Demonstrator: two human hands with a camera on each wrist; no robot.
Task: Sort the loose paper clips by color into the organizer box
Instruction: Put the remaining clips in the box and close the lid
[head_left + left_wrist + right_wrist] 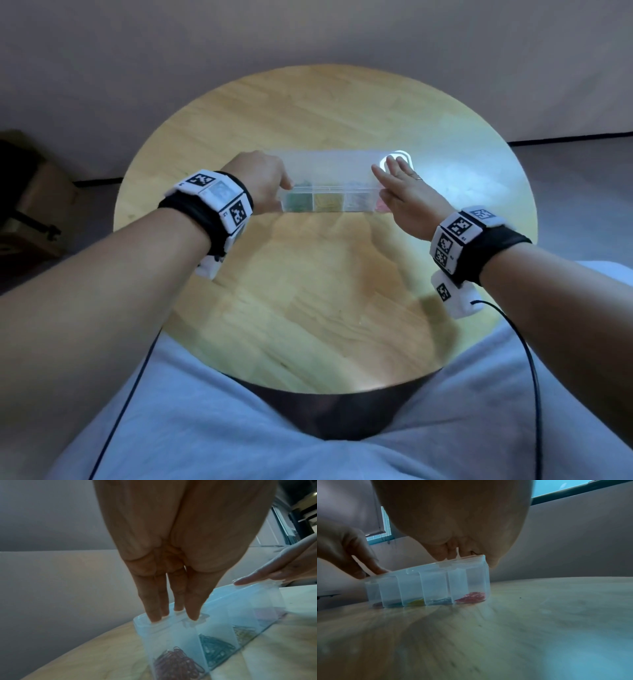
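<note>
Indoors, both hands press flat, fingers straight, on the closed box mid-table: left hand at one end, right hand at the other; clips sorted inside.

Both hands' fingers press organizer box lid

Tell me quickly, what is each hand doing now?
Left hand: open, straight fingertips pressing the organizer box lid.
Right hand: open, flat fingers resting on the lid's other end.
</note>
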